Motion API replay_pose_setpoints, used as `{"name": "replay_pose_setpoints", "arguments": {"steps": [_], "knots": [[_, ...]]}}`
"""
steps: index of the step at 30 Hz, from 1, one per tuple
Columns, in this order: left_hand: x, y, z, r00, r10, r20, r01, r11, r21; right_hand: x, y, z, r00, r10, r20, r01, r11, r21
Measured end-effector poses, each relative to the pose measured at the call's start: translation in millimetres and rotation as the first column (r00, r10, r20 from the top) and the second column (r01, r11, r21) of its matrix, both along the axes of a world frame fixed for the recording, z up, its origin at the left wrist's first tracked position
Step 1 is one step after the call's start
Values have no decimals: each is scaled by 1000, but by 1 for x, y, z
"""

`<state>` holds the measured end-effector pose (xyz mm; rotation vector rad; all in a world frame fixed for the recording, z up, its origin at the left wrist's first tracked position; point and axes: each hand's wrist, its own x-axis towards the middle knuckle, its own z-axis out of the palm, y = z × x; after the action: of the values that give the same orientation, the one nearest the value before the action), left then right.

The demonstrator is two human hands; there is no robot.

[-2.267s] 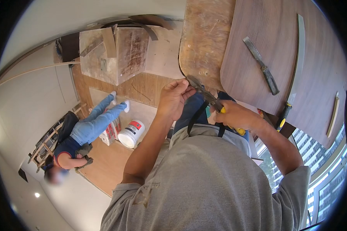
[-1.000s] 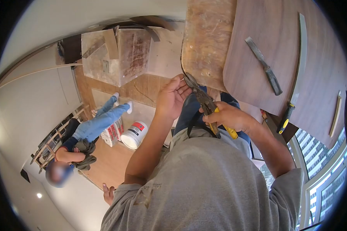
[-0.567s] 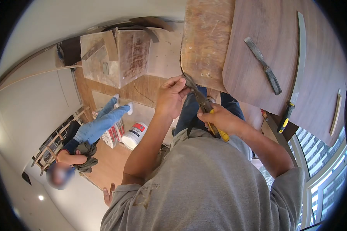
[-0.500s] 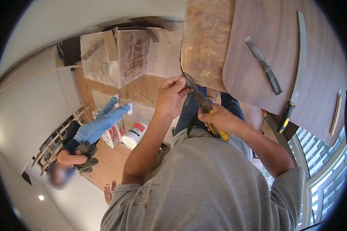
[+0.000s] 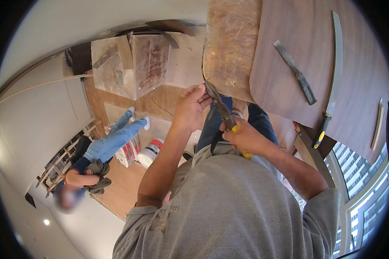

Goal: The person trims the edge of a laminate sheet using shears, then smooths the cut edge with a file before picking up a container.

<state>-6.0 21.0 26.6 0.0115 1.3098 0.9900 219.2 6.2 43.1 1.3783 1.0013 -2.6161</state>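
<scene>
My right hand is wrapped round the yellow handles of a pair of tin snips. Their dark jaws point up to the lower left corner of a worn wooden board. Close by the jaw tips, the thumb and fingers of my left hand are pinched together. A thin dark edging strip runs down the board's left edge to those fingertips. Its end, and whether the blades touch it, are hard to make out.
On the wood-grain panel to the right lie a chisel, a handsaw and a thin wooden stick. A scuffed box stands at the back left. A person in jeans is beside a white bucket.
The snips' yellow handles have come closer together in my right hand, and their ends have shifted slightly left. A hand near my left elbow is out of sight. My left hand stays about where it was.
</scene>
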Motion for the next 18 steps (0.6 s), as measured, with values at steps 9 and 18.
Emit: {"name": "replay_pose_setpoints", "arguments": {"steps": [9, 18], "knots": [[31, 27, 39, 245, -203, -948, 621, 783, -7, 43, 9, 25, 995, -83, -62, 81, 996, -47], [2, 41, 33, -188, -73, -980, 913, 354, -201, 49, 10, 23, 984, -143, -104, 133, 986, -99]]}}
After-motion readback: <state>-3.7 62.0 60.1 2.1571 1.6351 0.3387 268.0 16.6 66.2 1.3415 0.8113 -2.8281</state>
